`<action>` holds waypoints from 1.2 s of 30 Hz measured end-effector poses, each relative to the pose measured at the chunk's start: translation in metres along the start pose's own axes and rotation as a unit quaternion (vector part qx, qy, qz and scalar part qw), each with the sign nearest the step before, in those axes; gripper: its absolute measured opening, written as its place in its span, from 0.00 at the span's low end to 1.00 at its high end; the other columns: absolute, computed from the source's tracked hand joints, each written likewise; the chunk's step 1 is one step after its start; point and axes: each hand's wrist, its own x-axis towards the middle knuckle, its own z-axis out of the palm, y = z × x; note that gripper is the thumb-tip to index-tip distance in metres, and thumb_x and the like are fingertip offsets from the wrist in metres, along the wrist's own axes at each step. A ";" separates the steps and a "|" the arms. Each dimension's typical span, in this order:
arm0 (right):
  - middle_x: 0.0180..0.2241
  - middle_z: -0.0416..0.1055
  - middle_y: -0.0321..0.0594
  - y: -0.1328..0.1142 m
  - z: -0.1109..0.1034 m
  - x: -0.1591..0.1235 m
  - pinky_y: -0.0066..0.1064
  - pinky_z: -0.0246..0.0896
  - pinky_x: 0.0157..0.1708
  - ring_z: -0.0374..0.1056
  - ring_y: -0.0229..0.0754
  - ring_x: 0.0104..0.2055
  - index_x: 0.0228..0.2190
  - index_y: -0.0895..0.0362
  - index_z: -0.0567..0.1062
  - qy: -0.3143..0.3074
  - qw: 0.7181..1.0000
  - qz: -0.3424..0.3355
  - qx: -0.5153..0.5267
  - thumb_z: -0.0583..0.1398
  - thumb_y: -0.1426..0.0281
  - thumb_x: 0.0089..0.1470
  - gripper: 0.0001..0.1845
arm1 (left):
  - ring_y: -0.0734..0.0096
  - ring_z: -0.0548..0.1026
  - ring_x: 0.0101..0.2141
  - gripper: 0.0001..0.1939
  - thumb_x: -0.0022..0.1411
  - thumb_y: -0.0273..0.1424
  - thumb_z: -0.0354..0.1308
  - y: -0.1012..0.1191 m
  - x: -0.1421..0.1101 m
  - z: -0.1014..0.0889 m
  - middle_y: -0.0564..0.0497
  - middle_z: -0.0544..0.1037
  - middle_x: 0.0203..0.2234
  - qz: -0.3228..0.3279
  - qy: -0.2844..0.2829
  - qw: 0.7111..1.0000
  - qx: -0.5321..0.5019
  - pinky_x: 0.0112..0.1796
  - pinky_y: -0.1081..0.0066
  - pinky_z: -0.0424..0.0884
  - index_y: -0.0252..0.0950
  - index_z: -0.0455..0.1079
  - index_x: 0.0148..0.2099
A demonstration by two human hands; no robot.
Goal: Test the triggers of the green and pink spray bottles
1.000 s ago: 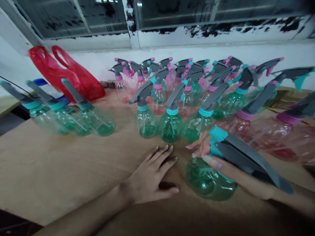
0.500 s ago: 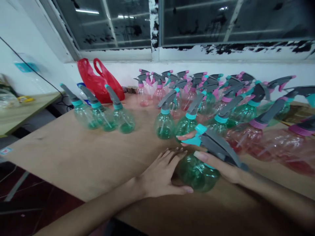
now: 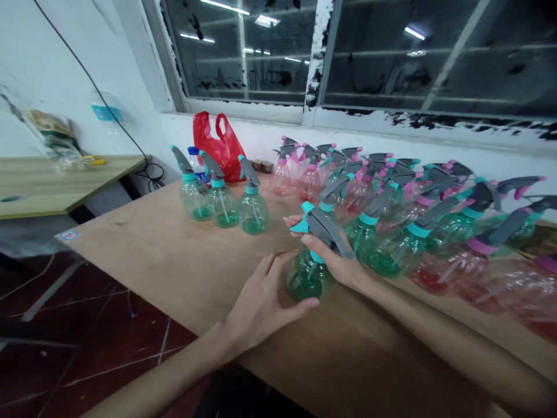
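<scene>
A green, see-through spray bottle (image 3: 302, 281) with a grey and turquoise trigger head stands nearly upright in front of me, between my hands. My left hand (image 3: 261, 299) is curved round the left side of its body, the thumb in front and the fingertips hidden behind. At the neck, just under the trigger head, my right hand (image 3: 333, 258) grips the same bottle, with fingertips showing beyond the trigger. To the left, three similar green spray bottles (image 3: 253, 212) stand in a short row on the wooden table (image 3: 174, 270).
Several green and pink spray bottles (image 3: 418, 247) crowd the right and back of the table. A red plastic bag (image 3: 221, 148) and a blue-capped bottle (image 3: 194, 159) stand by the wall. Another table (image 3: 39, 188) is at the left, beneath a dark hanging cable (image 3: 87, 72).
My view has swung left. Both hands and the bottle have moved left and away from me, nearer the row of three. My left hand now curves more closely round the bottle.
</scene>
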 end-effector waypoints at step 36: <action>0.24 0.74 0.41 -0.068 -0.068 0.065 0.33 0.54 0.23 0.68 0.45 0.24 0.52 0.57 0.70 -0.084 0.826 0.107 -0.547 0.58 0.46 0.49 0.35 | 0.48 0.70 0.45 0.27 0.58 0.44 0.61 -0.061 0.090 -0.017 0.43 0.76 0.41 -0.034 0.096 0.934 0.343 0.42 0.56 0.63 0.34 0.66 0.54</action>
